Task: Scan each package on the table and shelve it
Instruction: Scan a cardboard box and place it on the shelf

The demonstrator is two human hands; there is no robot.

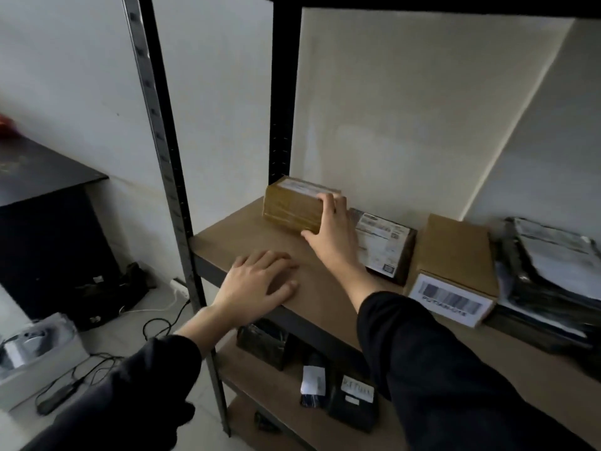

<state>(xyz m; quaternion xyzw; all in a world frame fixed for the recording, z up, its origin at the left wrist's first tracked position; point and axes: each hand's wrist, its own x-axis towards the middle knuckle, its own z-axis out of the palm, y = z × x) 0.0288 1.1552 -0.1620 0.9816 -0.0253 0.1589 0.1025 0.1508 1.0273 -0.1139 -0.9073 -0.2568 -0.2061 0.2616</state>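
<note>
A glossy tape-wrapped cardboard package (292, 208) sits on a matt brown shelf board (247, 242), possibly fibreboard, framed in dark metal.

A brown taped package (292, 209) with a white label along its top sat at the back left corner of the brown shelf board (247, 245), its long side facing out. Just to its right lay a dark package (383, 249) with a white shipping label on top. Next came a plain cardboard box (455, 252) with a barcode label on its front end, then a stack of dark plastic mailers (553, 271).
</note>
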